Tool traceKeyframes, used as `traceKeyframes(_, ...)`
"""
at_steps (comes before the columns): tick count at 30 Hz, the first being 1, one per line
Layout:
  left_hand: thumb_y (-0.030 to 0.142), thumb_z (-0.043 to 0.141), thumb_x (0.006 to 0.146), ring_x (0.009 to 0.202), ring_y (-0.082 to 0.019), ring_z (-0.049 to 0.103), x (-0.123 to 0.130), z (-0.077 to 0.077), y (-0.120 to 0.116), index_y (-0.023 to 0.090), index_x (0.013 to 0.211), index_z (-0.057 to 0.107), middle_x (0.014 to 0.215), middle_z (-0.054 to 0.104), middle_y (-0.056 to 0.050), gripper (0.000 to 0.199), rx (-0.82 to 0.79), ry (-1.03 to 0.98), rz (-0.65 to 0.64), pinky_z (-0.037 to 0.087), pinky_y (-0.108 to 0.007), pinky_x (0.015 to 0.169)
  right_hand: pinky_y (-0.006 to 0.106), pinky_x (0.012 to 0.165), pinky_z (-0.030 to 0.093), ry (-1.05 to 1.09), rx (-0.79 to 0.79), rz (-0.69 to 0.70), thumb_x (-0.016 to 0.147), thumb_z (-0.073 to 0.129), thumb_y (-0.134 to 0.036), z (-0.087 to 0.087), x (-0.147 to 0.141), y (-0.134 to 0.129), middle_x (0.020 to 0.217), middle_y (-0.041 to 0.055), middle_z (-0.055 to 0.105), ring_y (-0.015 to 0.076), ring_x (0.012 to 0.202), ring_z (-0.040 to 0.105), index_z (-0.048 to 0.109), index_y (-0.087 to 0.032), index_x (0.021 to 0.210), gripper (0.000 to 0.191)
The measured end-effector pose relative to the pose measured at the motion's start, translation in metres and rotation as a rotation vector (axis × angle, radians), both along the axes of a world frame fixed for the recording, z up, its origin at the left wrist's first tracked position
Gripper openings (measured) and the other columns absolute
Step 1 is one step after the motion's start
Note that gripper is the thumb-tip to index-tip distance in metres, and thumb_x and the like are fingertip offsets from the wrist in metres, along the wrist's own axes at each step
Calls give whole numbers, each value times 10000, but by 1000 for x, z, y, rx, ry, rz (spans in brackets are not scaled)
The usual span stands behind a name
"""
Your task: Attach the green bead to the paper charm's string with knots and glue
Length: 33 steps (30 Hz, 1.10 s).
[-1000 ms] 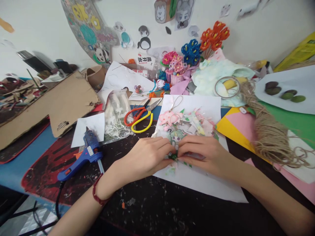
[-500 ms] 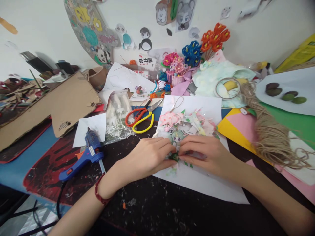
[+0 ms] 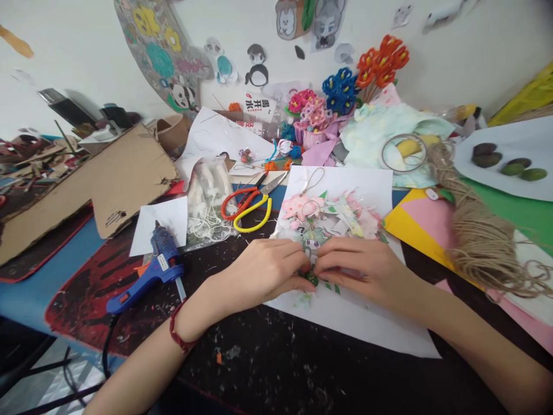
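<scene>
My left hand (image 3: 265, 271) and my right hand (image 3: 360, 271) meet over a collage of pink and green paper cut-outs (image 3: 332, 219), which lies on a white paper sheet (image 3: 345, 317). Their fingertips pinch a small dark green piece (image 3: 311, 279) from both sides, and the fingers hide most of it. A red cord bracelet (image 3: 179, 334) circles my left wrist. Nearest my left hand lies a blue hot glue gun (image 3: 151, 276), not touched. A loop of twine (image 3: 311, 178) sits at the top of the collage.
Yellow-and-orange-handled scissors (image 3: 248, 207) and a plastic bag of white items (image 3: 207, 202) lie beyond my left hand. A hank of jute twine (image 3: 479, 242) rests on coloured paper to the right. Torn cardboard (image 3: 121, 178) lies at left; pipe-cleaner flowers (image 3: 345, 86) stand at the back.
My fingers have closed further around the small green piece, hiding more of it. The whole scene has shifted slightly in view as my head moved.
</scene>
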<state>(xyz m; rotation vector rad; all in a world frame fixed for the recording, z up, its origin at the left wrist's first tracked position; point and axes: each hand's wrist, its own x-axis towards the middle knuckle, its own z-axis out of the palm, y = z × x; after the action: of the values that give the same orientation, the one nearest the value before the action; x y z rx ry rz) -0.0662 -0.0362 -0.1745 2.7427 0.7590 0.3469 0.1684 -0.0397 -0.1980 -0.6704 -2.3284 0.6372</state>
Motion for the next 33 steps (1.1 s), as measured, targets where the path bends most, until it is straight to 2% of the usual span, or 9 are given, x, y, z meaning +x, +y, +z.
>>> traceKeyframes(4, 446, 515, 1006, 714, -167, 591, 0, 1, 1, 139, 931, 655, 825, 640, -29, 346, -7, -12, 5, 433, -285, 638, 243, 728, 490, 14, -4, 10, 970, 587, -152, 1, -1, 1, 925, 37, 713, 126, 828, 656, 695, -168, 940, 113)
traceKeyframes(9, 442, 526, 1003, 702, -156, 582, 0, 0, 1, 143, 918, 645, 811, 631, -17, 333, -24, -19, 8, 426, -278, 630, 231, 731, 486, 24, -81, 6, 976, 577, -150, 1, -1, 0, 912, 23, 718, 114, 822, 647, 691, -172, 944, 120)
traceKeyframes(19, 422, 546, 998, 695, -164, 586, 0, -3, 2, 133, 917, 660, 794, 642, -19, 321, 53, -24, 22, 428, -292, 617, 244, 669, 461, -29, -154, -29, 932, 645, -161, 2, -2, 1, 863, 13, 706, 115, 751, 617, 690, -173, 895, 60)
traceKeyframes(25, 316, 634, 965, 759, -167, 615, -1, -2, 0, 118, 938, 643, 846, 663, -31, 200, 20, -76, 55, 466, -290, 671, 256, 709, 470, -51, -154, -63, 932, 642, -164, -1, 0, -1, 892, 18, 706, 124, 776, 623, 681, -177, 905, 49)
traceKeyframes(33, 205, 587, 984, 812, -163, 617, -1, -1, -4, 128, 979, 643, 894, 670, -36, 95, -77, -116, 66, 482, -292, 721, 247, 664, 459, -37, -93, -89, 940, 641, -192, -2, -2, -2, 856, 14, 703, 121, 741, 620, 678, -178, 890, 64)
